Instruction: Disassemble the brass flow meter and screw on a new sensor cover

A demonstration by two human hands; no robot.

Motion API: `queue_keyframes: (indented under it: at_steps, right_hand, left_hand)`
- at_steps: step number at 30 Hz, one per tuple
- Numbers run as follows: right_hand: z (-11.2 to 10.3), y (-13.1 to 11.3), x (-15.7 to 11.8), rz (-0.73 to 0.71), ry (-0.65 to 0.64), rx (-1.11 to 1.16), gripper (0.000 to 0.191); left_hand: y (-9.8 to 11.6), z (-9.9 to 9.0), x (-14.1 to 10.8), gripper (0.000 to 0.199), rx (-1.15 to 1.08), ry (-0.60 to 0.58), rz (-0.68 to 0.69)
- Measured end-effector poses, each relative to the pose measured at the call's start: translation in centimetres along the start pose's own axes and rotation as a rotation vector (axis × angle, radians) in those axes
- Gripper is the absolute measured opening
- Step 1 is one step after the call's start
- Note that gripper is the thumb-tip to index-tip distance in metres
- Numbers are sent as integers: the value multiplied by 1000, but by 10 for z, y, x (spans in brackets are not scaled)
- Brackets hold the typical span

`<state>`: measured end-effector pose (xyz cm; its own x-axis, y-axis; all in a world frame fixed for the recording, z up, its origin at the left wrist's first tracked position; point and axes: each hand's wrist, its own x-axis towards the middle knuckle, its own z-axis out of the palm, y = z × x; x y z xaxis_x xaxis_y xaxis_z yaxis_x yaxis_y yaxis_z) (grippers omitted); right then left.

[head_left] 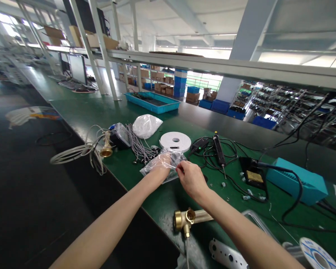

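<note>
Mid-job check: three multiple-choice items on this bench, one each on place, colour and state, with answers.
1. Where is the white roll? A beyond the clear bag; B on the floor; C under the left hand.
2. Colour of the box at far right? A red; B teal; C black.
3. Nearest brass fitting? A in left hand; B in right hand; C on the mat.
Answers: 1 A: the white roll lies past the clear bag. 2 B: the box is teal. 3 C: the brass fitting rests on the mat, untouched.

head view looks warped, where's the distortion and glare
In the head view, wide-angle distortion bends the overhead rail and leans the shelf posts; the far windows blow out white; glare streaks the far green bench mat; the right hand looks sharp.
</note>
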<state>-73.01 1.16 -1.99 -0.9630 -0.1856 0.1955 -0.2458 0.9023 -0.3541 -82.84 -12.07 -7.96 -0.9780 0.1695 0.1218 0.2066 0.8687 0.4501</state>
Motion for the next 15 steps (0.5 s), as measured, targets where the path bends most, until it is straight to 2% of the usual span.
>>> queue_keyframes:
  at_steps: [8, 15]
  right_hand:
    - [-2, -3, 1, 19, -6, 1, 17]
    - [-4, -5, 0, 40, -22, -17, 20]
  left_hand:
    - [2, -13, -9, 16, 32, 73, 42]
    - [4, -17, -20, 16, 17, 84, 118]
